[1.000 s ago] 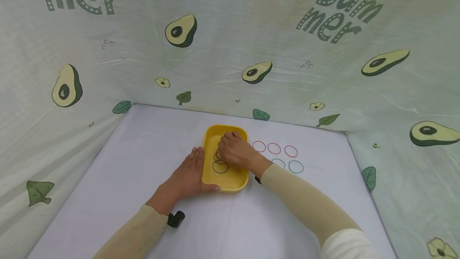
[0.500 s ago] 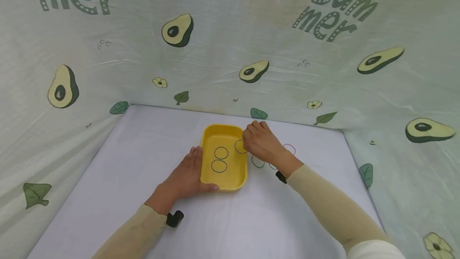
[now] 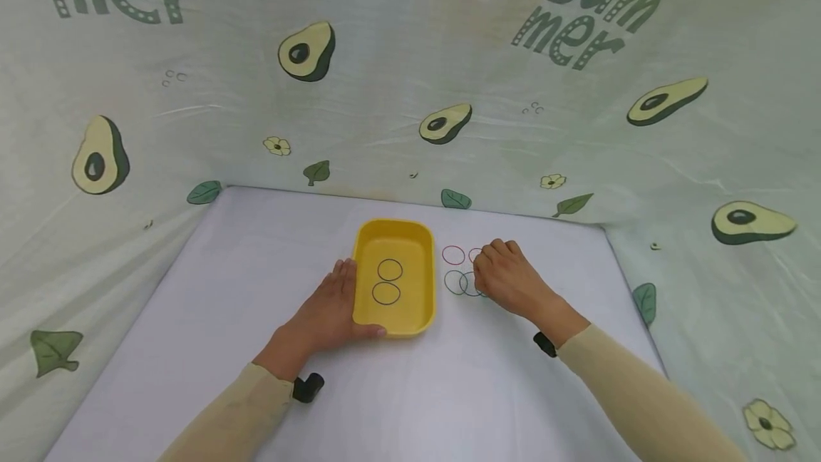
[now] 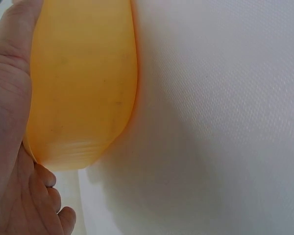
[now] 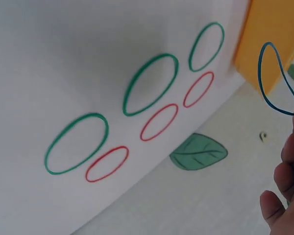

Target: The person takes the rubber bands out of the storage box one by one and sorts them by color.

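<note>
My left hand rests along the left side and near corner of a yellow tray, fingers straight and thumb at the near rim. Two dark blue rubber bands lie in the tray. Right of it, my right hand pinches a blue rubber band, which hangs bent from the fingertips in the right wrist view. In the head view this band overlaps the green rubber bands on the table. Three green rubber bands and three red rubber bands lie in two rows; my right hand hides some in the head view.
A white table lies under everything. Behind and beside it hangs a pale curtain printed with avocados, leaves and lettering. A small black device is strapped at each wrist.
My right hand has lifted a blue rubber band out of the tray and moved right, over the green and red bands. My left hand has stayed on the tray.
</note>
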The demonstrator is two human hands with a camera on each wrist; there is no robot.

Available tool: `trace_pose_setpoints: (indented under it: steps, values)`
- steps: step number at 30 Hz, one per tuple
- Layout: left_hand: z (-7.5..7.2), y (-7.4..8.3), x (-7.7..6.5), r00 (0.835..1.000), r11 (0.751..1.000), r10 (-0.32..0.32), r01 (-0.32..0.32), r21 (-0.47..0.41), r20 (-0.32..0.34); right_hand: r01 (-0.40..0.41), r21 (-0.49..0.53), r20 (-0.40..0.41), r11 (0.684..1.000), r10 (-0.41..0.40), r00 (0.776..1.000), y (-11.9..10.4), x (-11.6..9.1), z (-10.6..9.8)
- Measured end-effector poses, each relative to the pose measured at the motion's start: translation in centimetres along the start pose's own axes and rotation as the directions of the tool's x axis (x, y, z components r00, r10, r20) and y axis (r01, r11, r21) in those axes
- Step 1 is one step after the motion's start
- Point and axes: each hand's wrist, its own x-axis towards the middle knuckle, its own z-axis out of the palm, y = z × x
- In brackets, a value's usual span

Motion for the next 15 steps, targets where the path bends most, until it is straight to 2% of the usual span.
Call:
trace_pose_setpoints:
  steps: [4,9,15]
  values:
    - [0.0,-0.1,0.1,1.000,1.000,-0.002,0.002,0.003,0.002,0.022,0.087,0.007,0.996,-0.022,1.000,-1.2,-1.3,1.1]
    - [0.0,-0.2,0.1,1.000,1.000,-0.006,0.006,0.011,0.000,0.018,0.197,0.035,0.980,-0.025,0.999,-2.6,-1.7,2.5]
    - [0.1,-0.2,0.1,1.000,1.000,-0.011,0.011,-0.003,0.010,-0.006,0.185,0.072,0.983,-0.007,0.997,-3.2,-1.7,4.1]
